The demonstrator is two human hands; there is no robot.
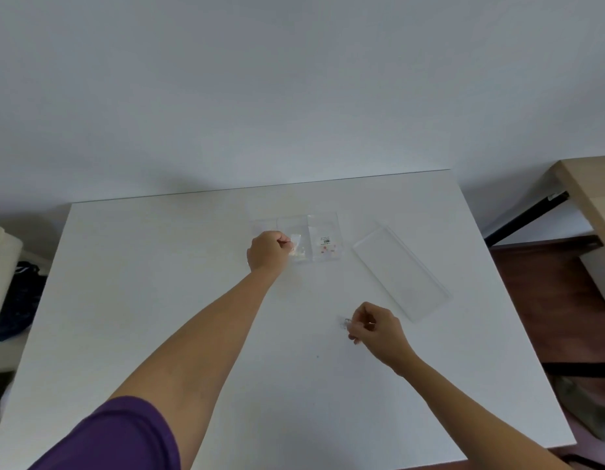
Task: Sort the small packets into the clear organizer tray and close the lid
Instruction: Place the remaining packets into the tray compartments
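Observation:
The clear organizer tray [265, 222] lies on the white table [158, 283], far centre. Its right compartment holds a packet with red bits and a barcode label [325, 244]. My left hand [268, 251] reaches over the tray's front, fingers pinched on a pale packet [297, 249] in the middle compartment. My right hand [375, 329] hovers low over the table nearer to me, fingers closed on a small clear packet [345, 323]. The clear lid [401, 273] lies flat, separate, to the right of the tray.
A wooden desk [592, 191] with dark legs stands off the table's right side. A dark bag [19, 300] and a pale roll [0, 252] sit beyond the left edge. A wall rises right behind the table.

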